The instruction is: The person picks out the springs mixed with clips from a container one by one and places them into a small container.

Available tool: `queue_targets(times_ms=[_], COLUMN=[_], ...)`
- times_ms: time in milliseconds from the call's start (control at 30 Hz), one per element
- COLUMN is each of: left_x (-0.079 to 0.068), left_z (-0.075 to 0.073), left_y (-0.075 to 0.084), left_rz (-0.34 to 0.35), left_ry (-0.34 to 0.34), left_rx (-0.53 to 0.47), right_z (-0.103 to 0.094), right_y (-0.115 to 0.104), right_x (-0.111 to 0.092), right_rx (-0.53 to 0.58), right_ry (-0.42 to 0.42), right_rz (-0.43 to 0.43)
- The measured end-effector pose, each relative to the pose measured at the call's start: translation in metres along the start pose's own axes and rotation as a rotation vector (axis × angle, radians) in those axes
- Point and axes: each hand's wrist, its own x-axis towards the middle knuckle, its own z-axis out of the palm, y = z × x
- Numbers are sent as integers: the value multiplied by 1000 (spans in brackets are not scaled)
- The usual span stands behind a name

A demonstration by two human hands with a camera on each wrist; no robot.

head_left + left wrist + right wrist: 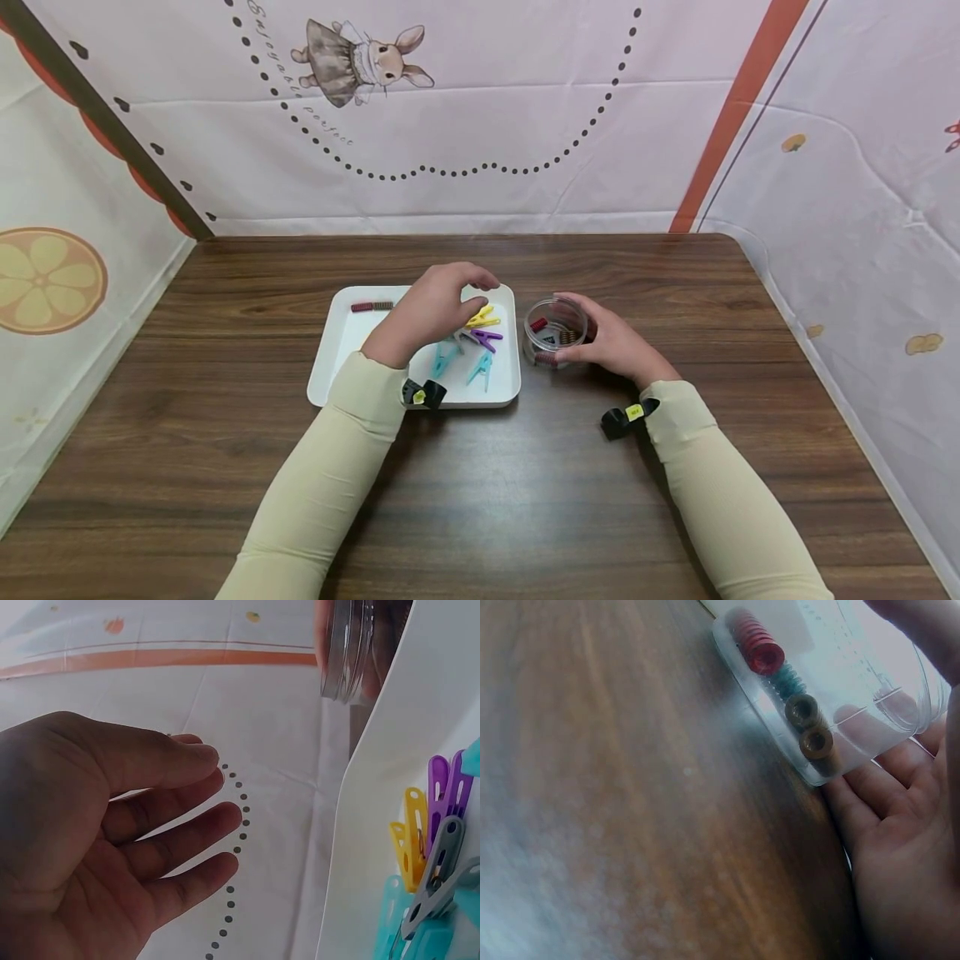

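My left hand (440,305) hovers above the white tray (324,377), its fingers loosely bent and nothing visible between them. Beneath and beside it in the tray lie clothespins: a yellow one (483,321), a purple one (486,336), a grey one (436,876) and light blue ones (482,367). A red spring (362,307) and a brown spring (383,306) lie end to end near the tray's far left corner. My right hand (617,340) grips a clear plastic jar (530,340) right of the tray, thumb near, fingers behind. Inside are red springs (759,646), brown springs (804,711) and a teal spring (786,681).
A dark wood-grain table (480,492) bears the tray and the jar, which stand close together. Printed cloth (510,125) hangs along the table's far edge and both sides.
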Motion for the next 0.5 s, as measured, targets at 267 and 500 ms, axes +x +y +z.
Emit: queue_targets(times_ms=[267,500], left_x=[-3,-7], left_z=[-7,-12], left_y=[-8,-16], left_rz=[-33,-62], left_ry=[-24,-47], left_rx=[1,3], right_z=[0,0], right_y=[-2,-1], right_x=[-1,0], right_rx=[-4,-13], right_ry=[2,-1], right_rz=[-5,-9])
